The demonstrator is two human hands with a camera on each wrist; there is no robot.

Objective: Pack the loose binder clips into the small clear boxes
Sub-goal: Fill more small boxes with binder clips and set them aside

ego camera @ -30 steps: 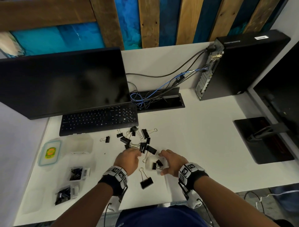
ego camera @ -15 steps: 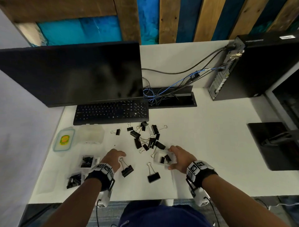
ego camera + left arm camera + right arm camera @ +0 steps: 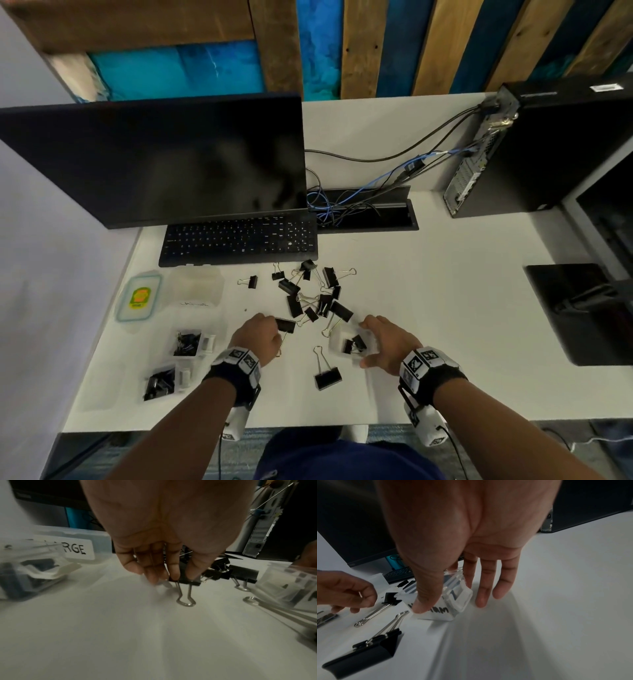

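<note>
White desk carried the scattered black metal binder clips, and the left hand pinched one black clip while the right hand gripped the small clear plastic box, probably to steady it for loading
</note>
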